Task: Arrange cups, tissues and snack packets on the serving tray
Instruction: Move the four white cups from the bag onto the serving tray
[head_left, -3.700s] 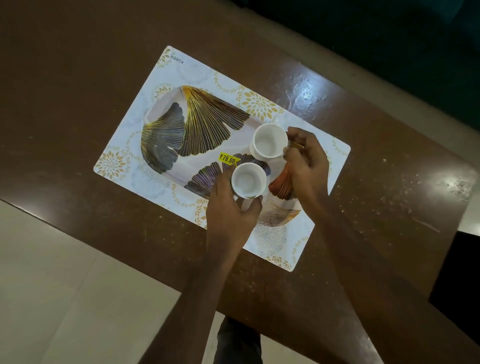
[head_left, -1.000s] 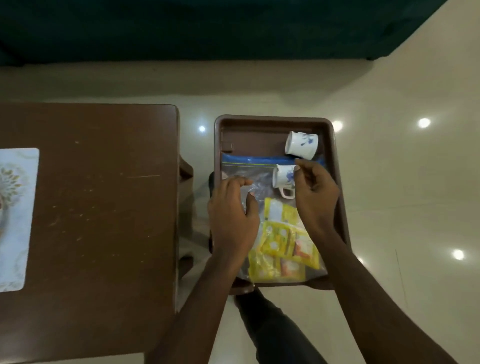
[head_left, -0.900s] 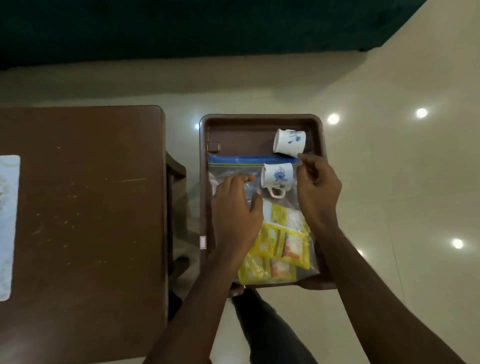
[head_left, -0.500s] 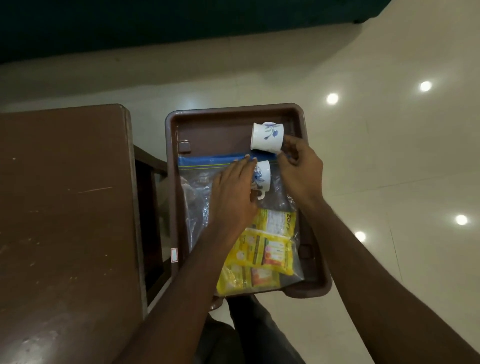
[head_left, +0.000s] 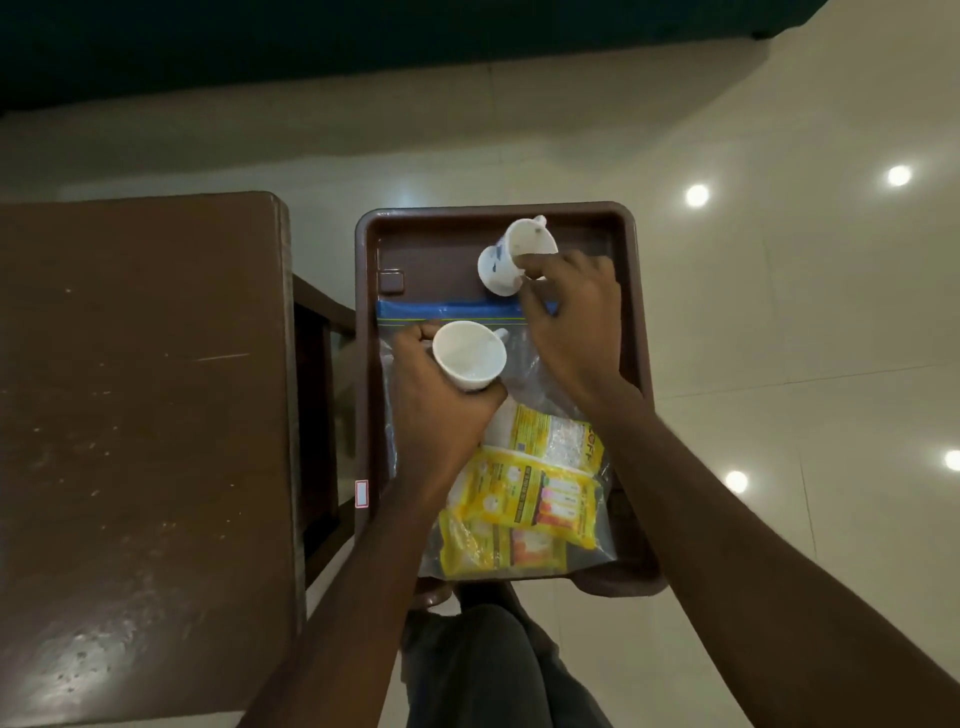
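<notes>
Head view: the left hand (head_left: 436, 415) was wrapped round the near cup (head_left: 470, 353), mouth up, over the bag (head_left: 540, 384) of packets (head_left: 535, 499) in the brown tray (head_left: 441, 214). The right hand (head_left: 571, 322) gripped the tilted far cup (head_left: 511, 257) near its rim. Both cups looked light, rigid, slick and breakable, so a grip round the body seemed safest.

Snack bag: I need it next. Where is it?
Head view: the snack bag lies in the tray, right of the table, under the left hand holding the near cup and the right hand gripping the far cup.
</notes>
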